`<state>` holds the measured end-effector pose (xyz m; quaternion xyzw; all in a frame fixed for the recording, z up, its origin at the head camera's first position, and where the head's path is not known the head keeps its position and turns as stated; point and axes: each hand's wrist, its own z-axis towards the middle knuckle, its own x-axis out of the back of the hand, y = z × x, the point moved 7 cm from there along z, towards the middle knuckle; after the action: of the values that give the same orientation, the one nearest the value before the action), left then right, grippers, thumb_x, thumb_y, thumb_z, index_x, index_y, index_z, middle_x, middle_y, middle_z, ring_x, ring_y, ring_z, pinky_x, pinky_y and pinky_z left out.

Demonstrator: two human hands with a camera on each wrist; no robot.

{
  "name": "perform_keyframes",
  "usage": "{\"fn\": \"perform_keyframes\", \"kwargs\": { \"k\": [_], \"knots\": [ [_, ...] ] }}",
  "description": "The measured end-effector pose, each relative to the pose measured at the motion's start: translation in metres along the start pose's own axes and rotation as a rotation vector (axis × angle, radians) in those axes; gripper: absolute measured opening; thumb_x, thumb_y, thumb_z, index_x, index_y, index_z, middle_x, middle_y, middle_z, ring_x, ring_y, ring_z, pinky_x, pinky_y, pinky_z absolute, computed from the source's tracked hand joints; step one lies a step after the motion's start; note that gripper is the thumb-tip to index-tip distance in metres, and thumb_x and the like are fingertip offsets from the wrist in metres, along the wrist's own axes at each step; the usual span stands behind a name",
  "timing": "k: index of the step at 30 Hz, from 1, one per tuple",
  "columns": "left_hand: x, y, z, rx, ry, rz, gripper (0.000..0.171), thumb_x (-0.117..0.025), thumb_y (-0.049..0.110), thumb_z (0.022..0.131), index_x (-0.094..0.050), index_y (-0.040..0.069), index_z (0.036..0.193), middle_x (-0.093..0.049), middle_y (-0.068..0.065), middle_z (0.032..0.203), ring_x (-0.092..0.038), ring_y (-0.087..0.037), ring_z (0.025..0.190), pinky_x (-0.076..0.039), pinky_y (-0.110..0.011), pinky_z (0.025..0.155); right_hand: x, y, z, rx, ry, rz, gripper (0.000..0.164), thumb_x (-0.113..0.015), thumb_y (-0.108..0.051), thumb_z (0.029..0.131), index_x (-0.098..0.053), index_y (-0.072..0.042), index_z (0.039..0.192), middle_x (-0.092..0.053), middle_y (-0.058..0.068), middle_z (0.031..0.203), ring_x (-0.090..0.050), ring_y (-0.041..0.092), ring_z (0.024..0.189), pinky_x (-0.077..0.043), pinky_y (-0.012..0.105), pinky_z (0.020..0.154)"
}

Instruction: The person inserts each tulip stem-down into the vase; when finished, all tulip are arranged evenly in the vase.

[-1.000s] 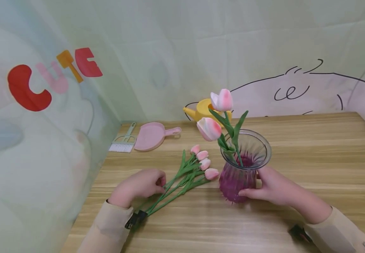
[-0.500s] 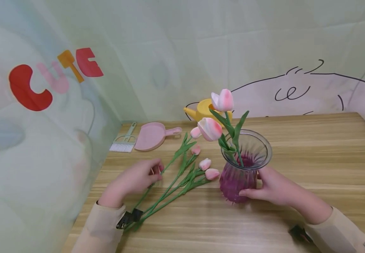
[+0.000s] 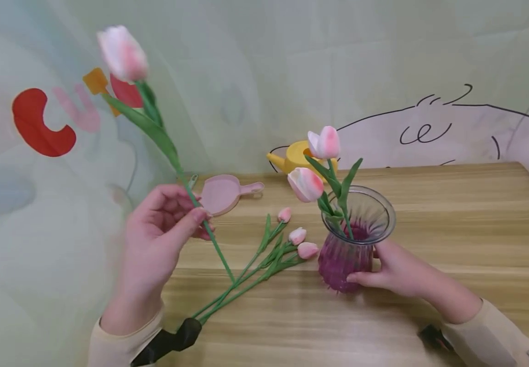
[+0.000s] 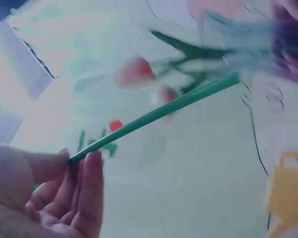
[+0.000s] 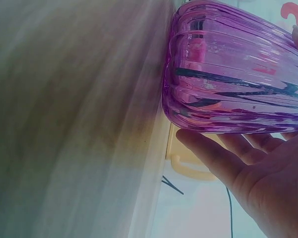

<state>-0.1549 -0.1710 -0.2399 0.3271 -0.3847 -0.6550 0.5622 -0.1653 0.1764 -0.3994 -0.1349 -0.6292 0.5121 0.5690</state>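
Note:
My left hand [image 3: 152, 244] pinches the green stem of a pink-and-white tulip [image 3: 123, 53] between thumb and fingers, the bloom raised at upper left. In the left wrist view the stem [image 4: 159, 114] slants up from the fingertips. My right hand [image 3: 402, 272] holds the ribbed glass vase [image 3: 344, 265], purple toward its base, low on its side with the thumb across the front. Two tulips [image 3: 306, 184] stand in the vase, leaning left. The right wrist view shows the vase [image 5: 238, 84] upright on the table. Three more tulips [image 3: 308, 250] lie between the hands, stems crossing.
A pink dustpan [image 3: 220, 194] lies at the back left, a small brush [image 3: 193, 181] mostly hidden behind my left hand. The yellow watering can [image 3: 297, 155] stands behind the vase by the back curtain. A printed curtain [image 3: 232, 102] closes off the left and back.
My left hand has drawn one tulip from the bunch on the table and lifted it up and left, its bloom now high. The right hand and vase have stayed in place.

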Motion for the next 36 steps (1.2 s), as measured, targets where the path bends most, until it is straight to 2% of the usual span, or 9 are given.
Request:
{"fn": "perform_keyframes", "kwargs": {
  "k": [3,6,10,13,17,21,25,30,36],
  "knots": [
    [-0.010,0.021,0.001,-0.125,0.051,-0.236,0.022,-0.060,-0.021,0.092,-0.060,-0.005,0.107,-0.071,-0.013,0.090,-0.074,-0.023,0.073,-0.063,-0.035,0.063,0.001,0.000,-0.001,0.005,0.002,-0.002,0.090,-0.089,-0.036,0.082,-0.033,-0.023,0.152,-0.052,0.007,0.150,-0.052,0.035,0.138,-0.053,0.058,0.100],
    [-0.025,0.029,0.003,-0.189,0.070,-0.398,0.019,-0.061,-0.020,0.092,-0.059,-0.008,0.107,-0.072,-0.017,0.092,-0.074,-0.025,0.076,-0.064,-0.038,0.066,0.000,-0.002,-0.001,0.016,0.006,0.001,0.090,-0.089,-0.034,0.082,-0.034,-0.023,0.152,-0.052,0.006,0.150,-0.052,0.033,0.138,-0.054,0.056,0.101],
    [-0.053,0.029,0.005,-0.230,0.074,-0.481,0.017,-0.063,-0.016,0.093,-0.060,-0.005,0.106,-0.071,-0.016,0.093,-0.074,-0.024,0.076,-0.064,-0.038,0.066,-0.001,-0.003,0.000,0.027,0.004,0.002,0.085,-0.088,-0.033,0.083,-0.037,-0.022,0.150,-0.055,0.006,0.147,-0.055,0.033,0.135,-0.054,0.055,0.100],
    [-0.078,0.027,0.005,-0.265,0.051,-0.480,0.016,-0.063,-0.012,0.095,-0.061,-0.003,0.108,-0.072,-0.012,0.093,-0.074,-0.022,0.078,-0.064,-0.038,0.067,-0.002,-0.003,-0.001,0.032,0.001,0.007,0.082,-0.087,-0.034,0.084,-0.038,-0.020,0.149,-0.056,0.008,0.146,-0.057,0.035,0.133,-0.055,0.056,0.099],
    [-0.109,0.024,0.000,-0.325,0.045,-0.412,0.015,-0.067,-0.004,0.097,-0.061,0.004,0.109,-0.073,-0.004,0.094,-0.075,-0.019,0.079,-0.064,-0.037,0.068,-0.002,-0.003,-0.001,0.035,0.004,0.007,0.080,-0.087,-0.034,0.084,-0.039,-0.020,0.147,-0.058,0.006,0.143,-0.058,0.033,0.132,-0.056,0.053,0.099],
    [-0.126,0.021,-0.003,-0.391,0.081,-0.344,0.020,-0.068,0.001,0.098,-0.051,-0.008,0.102,-0.072,0.001,0.096,-0.075,-0.015,0.083,-0.064,-0.038,0.069,0.000,-0.005,0.000,0.049,0.014,-0.011,0.080,-0.088,-0.033,0.083,-0.041,-0.020,0.146,-0.059,0.003,0.142,-0.058,0.029,0.132,-0.055,0.051,0.101],
    [-0.128,0.016,0.000,-0.453,0.131,-0.278,0.037,-0.068,0.001,0.098,-0.038,-0.021,0.099,-0.069,-0.002,0.099,-0.074,-0.016,0.084,-0.064,-0.039,0.069,0.000,-0.005,0.000,0.055,0.015,-0.013,0.080,-0.088,-0.033,0.084,-0.040,-0.020,0.147,-0.056,0.007,0.145,-0.055,0.034,0.135,-0.054,0.054,0.100],
    [-0.123,0.006,0.009,-0.483,0.198,-0.230,0.035,-0.069,-0.001,0.096,-0.042,-0.022,0.102,-0.065,-0.005,0.100,-0.073,-0.017,0.083,-0.063,-0.036,0.067,-0.001,-0.003,0.000,0.047,0.009,-0.018,0.080,-0.087,-0.033,0.084,-0.039,-0.019,0.147,-0.057,0.008,0.144,-0.056,0.034,0.133,-0.055,0.054,0.099],
    [-0.115,0.004,0.017,-0.463,0.244,-0.280,0.022,-0.071,0.006,0.097,-0.058,-0.001,0.112,-0.069,-0.004,0.095,-0.074,-0.017,0.079,-0.064,-0.036,0.069,0.000,-0.004,0.000,0.052,0.011,-0.011,0.084,-0.089,-0.031,0.083,-0.037,-0.022,0.149,-0.055,0.004,0.146,-0.055,0.029,0.134,-0.056,0.050,0.099]
  ]
}}
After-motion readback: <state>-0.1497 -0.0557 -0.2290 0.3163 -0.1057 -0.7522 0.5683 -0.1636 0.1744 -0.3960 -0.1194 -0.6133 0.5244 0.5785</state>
